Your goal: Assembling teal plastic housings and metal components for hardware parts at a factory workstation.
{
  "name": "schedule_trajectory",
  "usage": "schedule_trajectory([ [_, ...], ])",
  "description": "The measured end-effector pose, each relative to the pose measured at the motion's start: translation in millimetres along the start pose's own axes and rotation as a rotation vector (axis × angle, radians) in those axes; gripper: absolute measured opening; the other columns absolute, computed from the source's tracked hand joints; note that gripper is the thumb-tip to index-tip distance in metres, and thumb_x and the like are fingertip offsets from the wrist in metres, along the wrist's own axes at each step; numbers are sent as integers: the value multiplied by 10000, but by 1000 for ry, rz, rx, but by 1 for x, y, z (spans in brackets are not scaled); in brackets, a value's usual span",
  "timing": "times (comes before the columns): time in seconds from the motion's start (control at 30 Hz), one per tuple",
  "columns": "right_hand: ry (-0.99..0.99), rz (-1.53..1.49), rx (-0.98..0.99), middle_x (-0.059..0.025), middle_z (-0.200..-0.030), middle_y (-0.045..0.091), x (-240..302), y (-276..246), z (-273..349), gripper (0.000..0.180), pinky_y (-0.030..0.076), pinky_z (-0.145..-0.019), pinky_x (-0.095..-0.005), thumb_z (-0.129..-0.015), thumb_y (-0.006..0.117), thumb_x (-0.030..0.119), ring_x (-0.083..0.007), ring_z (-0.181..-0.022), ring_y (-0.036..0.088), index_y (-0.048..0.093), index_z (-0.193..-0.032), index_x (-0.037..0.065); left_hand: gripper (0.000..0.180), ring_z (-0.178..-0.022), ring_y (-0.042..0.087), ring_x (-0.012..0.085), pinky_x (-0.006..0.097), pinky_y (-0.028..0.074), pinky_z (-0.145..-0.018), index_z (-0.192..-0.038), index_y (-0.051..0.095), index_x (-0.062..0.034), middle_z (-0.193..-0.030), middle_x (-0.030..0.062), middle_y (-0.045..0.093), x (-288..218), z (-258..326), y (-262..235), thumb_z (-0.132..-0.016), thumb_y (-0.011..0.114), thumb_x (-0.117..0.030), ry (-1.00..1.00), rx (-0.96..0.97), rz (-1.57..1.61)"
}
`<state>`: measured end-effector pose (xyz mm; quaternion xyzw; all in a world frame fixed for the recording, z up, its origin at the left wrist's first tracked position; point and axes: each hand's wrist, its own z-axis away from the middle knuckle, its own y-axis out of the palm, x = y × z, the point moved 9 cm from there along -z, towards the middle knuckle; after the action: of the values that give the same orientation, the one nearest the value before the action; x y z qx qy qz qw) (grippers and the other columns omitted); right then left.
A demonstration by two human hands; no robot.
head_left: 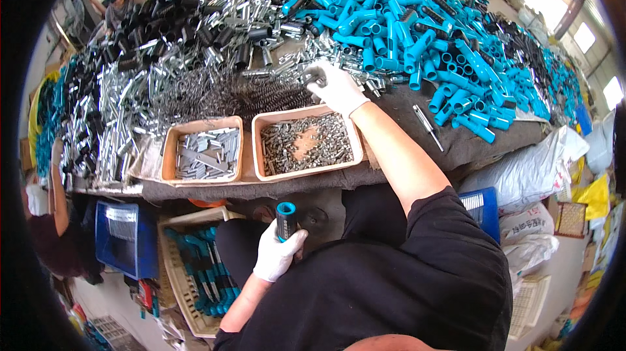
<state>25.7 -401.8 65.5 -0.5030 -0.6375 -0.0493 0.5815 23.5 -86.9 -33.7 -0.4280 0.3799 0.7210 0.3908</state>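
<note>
My left hand (276, 256), in a white glove, is closed round a black and teal tubular handle (285, 222), held upright in front of my body below the table edge. The handle's open teal end faces up. My right hand (338, 89), also gloved in white, reaches over the table at the edge of a heap of dark coil springs (261, 94). Its fingers are bent together round something dark that I cannot make out. Just below that hand is a tan tray (258, 155) of small metal pieces. Beside it, a second tray (168, 152) holds flat grey metal strips.
Teal tubular parts (404, 28) are heaped at the right, silver metal pieces (120, 113) and black sleeves (156, 18) at the left. A screwdriver-like tool (428, 127) lies at right. Below stand a crate (173, 266) of teal-handled tools and a blue bin (117, 256). Other people work around the table.
</note>
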Motion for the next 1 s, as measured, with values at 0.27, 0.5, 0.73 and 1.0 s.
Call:
schedule_trajectory([
  [0.27, -527, 524, 125, -106, -1062, 574, 26, 8, 17, 272, 449, -935, -373, -789, 521, 3, -280, -1036, 544, 656, -997, 116, 155, -499, 502, 112, 260, 423, -463, -901, 492, -54, -648, 28, 525, 0, 4, 6, -844, 636, -53, -6, -19, 8],
  [0.5, -323, 174, -165, -120, -1115, 570, 14, -32, 18, 259, 457, -927, -383, -846, 541, 58, -306, -1043, 552, 663, -1069, 112, 147, -488, 505, 115, 264, 432, -466, -904, 489, -60, -638, 33, 532, 3, 3, 13, -847, 624, -50, -4, -14, -21],
  [0.73, -653, -140, 447, -122, -805, 643, 151, 7, 136, 136, 507, -681, -394, -844, 589, 229, -319, -757, 631, 638, -854, 103, 164, -528, 540, 118, 258, 448, -502, -933, 520, -38, -660, 36, 556, -7, 4, 17, -828, 647, -48, 30, 8, -79],
  [1.0, -308, -87, 716, -152, -790, 644, 122, 29, 180, 311, 506, -689, -431, -873, 589, 281, -338, -749, 646, 539, -1096, 70, 221, -687, 596, 93, 260, 483, -613, -940, 590, -25, -774, 24, 623, -13, -3, 28, -761, 706, -80, 236, -6, -539],
])
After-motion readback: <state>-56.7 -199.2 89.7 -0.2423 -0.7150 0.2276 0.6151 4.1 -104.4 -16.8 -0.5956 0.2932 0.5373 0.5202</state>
